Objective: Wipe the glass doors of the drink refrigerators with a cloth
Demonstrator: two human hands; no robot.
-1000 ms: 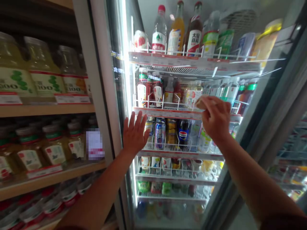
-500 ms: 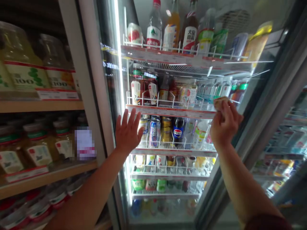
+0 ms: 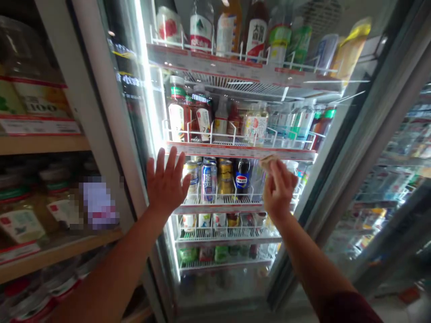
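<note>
At the centre-left of the frame, the person's left hand (image 3: pixel 165 181) is spread flat with fingers apart, holding nothing, over the tall clear glass door (image 3: pixel 215 296) of a lit drinks cooler; whether the palm touches the glass cannot be told. Right of centre, the right hand (image 3: pixel 280 186) is closed with bent fingers around a small, pale, folded cloth (image 3: pixel 267 162), which pokes out at the upper left of the fingertips, just below the second shelf's red-and-white price strip (image 3: pixel 240 150); its contact with the glass is also unclear. A dark red sleeve (image 3: pixel 348 307) covers the right arm at the bottom edge. Between the hands, behind the glass, stand a slim blue-and-silver can (image 3: pixel 209 181), a gold can (image 3: pixel 225 177) and a dark blue bottle with a round red-white-and-blue emblem (image 3: pixel 242 177). Higher up are brownish-red bottles with white labels and green-banded caps (image 3: pixel 176 110), and along the top a clear bottle with a red-and-white label (image 3: pixel 201 29) beside an orange drink bottle (image 3: pixel 228 29). A bright white light strip (image 3: pixel 150 89) runs down the cooler's left side. At the far left, pale wooden shelves (image 3: pixel 43 144) carry more bottles, partly blurred.
</note>
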